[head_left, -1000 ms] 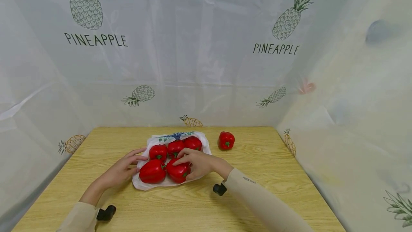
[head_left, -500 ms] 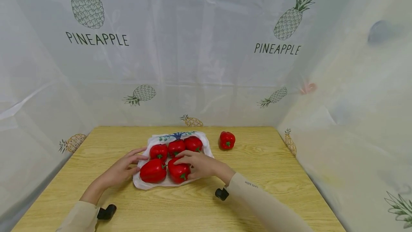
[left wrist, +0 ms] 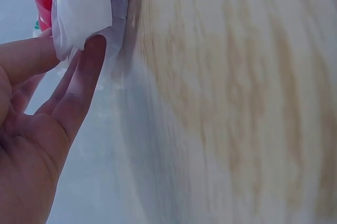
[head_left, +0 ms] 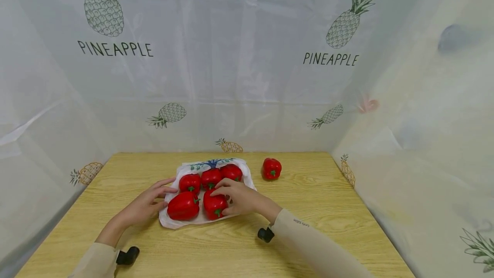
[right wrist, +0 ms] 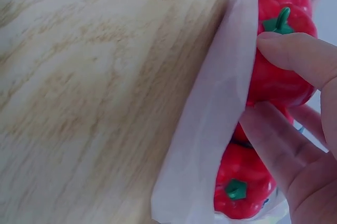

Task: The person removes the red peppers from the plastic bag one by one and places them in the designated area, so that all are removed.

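Note:
A white, paper-like bag (head_left: 183,222) lies on its side or folded low, with a blue and green tree print on its far edge. Several shiny red bell peppers sit in it. My right hand (head_left: 241,198) grips the near right bell pepper (head_left: 214,204): in the right wrist view the thumb lies by its green stem (right wrist: 281,23), with fingers on the far side. My left hand (head_left: 144,204) touches the bag's left edge, its fairly straight fingers partly tucked behind the white material (left wrist: 84,11). Beside the gripped pepper lies another large bell pepper (head_left: 183,206), its stem pointing right.
One more red bell pepper (head_left: 272,169) stands on the wooden table (head_left: 308,209) to the right of the bag. A pale curtain (head_left: 239,63) printed with pineapples hangs behind and at both sides. Each wrist carries a black camera mount.
The gripped bell pepper has shifted slightly right and turned, its stem now facing nearer me, and a gap shows between it and the left one. My left hand has stayed in place.

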`<state>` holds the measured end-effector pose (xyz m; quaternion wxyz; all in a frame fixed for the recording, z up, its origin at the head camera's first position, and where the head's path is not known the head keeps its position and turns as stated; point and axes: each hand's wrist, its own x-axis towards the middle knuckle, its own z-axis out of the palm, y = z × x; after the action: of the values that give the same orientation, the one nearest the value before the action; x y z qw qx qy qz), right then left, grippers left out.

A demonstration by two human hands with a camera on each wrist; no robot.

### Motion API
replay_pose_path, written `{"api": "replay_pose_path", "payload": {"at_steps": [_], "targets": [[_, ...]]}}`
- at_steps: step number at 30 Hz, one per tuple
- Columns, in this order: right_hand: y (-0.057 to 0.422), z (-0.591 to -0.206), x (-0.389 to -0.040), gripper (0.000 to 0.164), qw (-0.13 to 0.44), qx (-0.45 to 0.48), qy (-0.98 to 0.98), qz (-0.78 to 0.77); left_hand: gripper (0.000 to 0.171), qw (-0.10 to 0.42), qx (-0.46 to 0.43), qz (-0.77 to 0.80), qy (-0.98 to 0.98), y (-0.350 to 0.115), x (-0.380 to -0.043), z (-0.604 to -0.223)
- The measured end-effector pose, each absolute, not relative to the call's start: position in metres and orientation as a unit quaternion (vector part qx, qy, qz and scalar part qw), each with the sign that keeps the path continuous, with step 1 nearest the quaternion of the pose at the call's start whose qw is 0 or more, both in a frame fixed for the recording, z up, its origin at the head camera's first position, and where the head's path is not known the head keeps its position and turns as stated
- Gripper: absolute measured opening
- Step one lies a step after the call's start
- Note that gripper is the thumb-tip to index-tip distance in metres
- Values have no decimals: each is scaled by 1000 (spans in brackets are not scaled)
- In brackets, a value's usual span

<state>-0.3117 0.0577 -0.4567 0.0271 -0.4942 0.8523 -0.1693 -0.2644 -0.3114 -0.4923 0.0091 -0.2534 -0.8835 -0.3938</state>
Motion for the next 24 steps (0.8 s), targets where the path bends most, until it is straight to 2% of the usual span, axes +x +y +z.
{"api": "replay_pose_path", "payload": {"at_steps": [13,20,24], "targets": [[74,-431,-311,53,19,-472,853,-220,40,17,-257,-394,-882,-312,-265,-492],[98,-411,-316,56,23,-439,866,-238,39,10,-253,-398,-882,-313,-265,-492],[116,-399,-321,57,4,-431,873,-227,39,11,-252,-396,-883,-313,-265,-493]]}}
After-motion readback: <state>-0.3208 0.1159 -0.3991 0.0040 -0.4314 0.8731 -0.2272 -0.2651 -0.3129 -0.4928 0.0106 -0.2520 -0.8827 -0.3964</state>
